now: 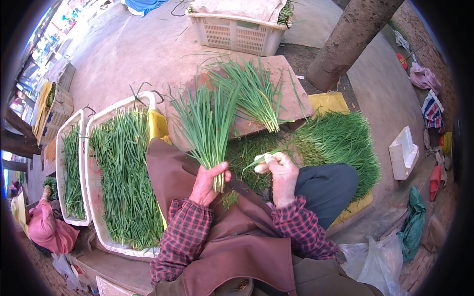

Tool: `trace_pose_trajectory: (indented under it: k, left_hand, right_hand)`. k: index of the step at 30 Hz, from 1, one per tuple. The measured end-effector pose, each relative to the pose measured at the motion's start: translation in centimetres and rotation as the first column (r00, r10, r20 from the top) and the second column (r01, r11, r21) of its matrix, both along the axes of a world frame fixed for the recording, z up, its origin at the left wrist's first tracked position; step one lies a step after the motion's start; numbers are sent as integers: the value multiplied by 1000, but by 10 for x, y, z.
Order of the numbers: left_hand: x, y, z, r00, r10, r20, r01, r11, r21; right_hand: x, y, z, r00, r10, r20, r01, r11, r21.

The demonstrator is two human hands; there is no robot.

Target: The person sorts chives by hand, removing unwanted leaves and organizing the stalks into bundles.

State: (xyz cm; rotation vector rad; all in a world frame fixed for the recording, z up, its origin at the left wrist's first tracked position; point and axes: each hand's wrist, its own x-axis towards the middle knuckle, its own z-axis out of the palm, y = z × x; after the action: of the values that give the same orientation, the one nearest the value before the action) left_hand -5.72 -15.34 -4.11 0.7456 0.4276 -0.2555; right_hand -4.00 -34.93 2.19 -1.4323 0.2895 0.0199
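My left hand (208, 185) is closed round the pale lower stems of a bunch of garlic chives (210, 123), its green leaves fanning up and away from me. My right hand (279, 176), in a pale glove, pinches a thin green chive blade (253, 164) between thumb and fingers, beside the bunch. Beyond both hands, a second, loose bunch of chives (254, 93) lies on a flat board (291, 74). To the right of my right hand, a large heap of chives (340, 148) rests on yellow sacking (330, 102). Scraps of leaves (252, 145) litter the ground under the board's near edge.
On my left stand a large white crate (93, 182) and a narrower crate (60, 172), both holding chives. A lidded-over plastic crate (237, 33) is at the far side, near a tree trunk (345, 44). A person in pink (52, 227) crouches far left. Plastic bags (377, 261) lie at lower right.
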Motion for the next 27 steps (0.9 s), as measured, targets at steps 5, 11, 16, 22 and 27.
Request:
trace_pose_trajectory:
  k: [5,11,16,22,27]
  left_hand:
    - [-3,-4,1,997,-70,-16,71,996,49]
    - [-9,-13,7,992,-128,23,125,988,93]
    - [-12,-17,8,987,-160,25,155,976,155]
    - [-11,-9,0,987,-156,24,158,985,-66]
    - [-12,-1,-11,997,-54,47,66,939,-336]
  right_hand:
    - [2,-1,-53,931,259,-258,-325,911,-255]
    - [47,60,-26,901,258,348,-35,844,-535]
    - [75,68,-17,970,232,-73,-243,917,-315]
    - [59,51,-18,993,106,-57,-99,990,104]
    - [34,28,-12,999,41,-21,-38,991,126]
